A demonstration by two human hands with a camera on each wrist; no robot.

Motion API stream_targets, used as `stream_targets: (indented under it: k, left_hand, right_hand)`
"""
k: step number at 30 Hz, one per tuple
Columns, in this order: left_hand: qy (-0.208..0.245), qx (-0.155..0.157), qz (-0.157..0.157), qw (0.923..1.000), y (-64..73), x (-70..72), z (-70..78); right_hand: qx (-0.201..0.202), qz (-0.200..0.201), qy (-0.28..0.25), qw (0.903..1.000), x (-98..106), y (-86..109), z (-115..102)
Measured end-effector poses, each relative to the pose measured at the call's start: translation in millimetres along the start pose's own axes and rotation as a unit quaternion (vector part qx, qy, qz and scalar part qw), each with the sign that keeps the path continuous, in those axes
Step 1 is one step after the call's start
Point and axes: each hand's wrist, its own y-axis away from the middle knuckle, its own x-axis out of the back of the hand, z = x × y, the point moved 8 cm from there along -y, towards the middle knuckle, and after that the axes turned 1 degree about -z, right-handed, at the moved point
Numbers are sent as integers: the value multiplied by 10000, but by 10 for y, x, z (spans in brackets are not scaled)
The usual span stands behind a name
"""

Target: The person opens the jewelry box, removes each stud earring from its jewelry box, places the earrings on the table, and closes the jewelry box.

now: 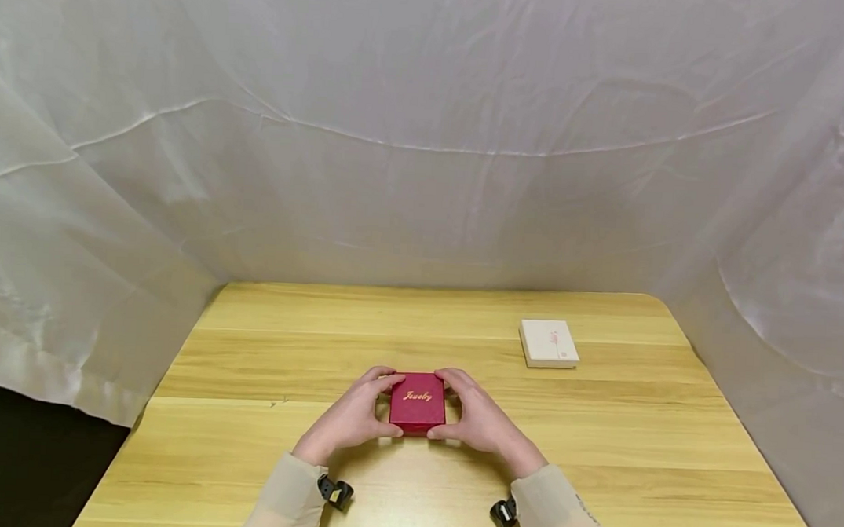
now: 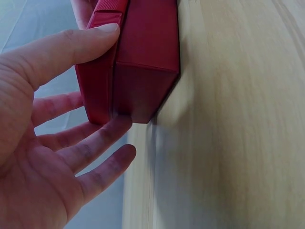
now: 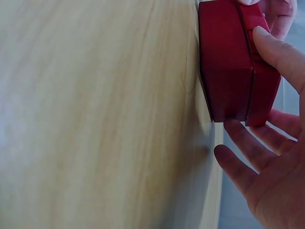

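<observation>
A dark red jewelry box (image 1: 418, 411) with gold "Jewelry" lettering sits on the table, its lid on. My left hand (image 1: 353, 414) grips its left side, thumb on the front and fingertips toward the far corner. From the right, my right hand (image 1: 482, 422) holds it in a mirrored way. In the left wrist view the left thumb (image 2: 90, 43) presses the lid edge by a ribbed red ribbon (image 2: 106, 18), and a finger touches the lower part. The right wrist view shows the right thumb (image 3: 271, 50) on the lid edge too.
A flat white box (image 1: 547, 341) with a pink print lies farther back on the right of the wooden table (image 1: 279, 469). Pale grey fabric (image 1: 424, 208) hangs behind and beside the table. Each wrist wears a small black camera.
</observation>
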Motion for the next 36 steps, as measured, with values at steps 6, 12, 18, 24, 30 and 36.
stream_targets:
  k: [6,12,18,24,30,36]
  left_hand:
    - [-13,31,-19,10000,2,0,-1]
    - [-32,64,-62,10000,14,-6,-13]
    - [-3,49,-46,10000,24,-21,-26]
    - [-25,0,-5,10000,17,-31,-25]
    - [-56,55,-54,10000,22,-40,-26]
    - [-58,92,-90,9999,21,-55,-46]
  right_hand:
    - [-59,-12,112,9999,1,6,-14]
    - [-71,-45,174,9998,-9,13,-13]
    - [-32,-56,222,9997,-26,14,-2]
    - [-17,-57,280,9996,-37,11,9]
    - [34,-63,234,9997,-55,5,17]
    - [18,-65,271,9996,-68,8,19]
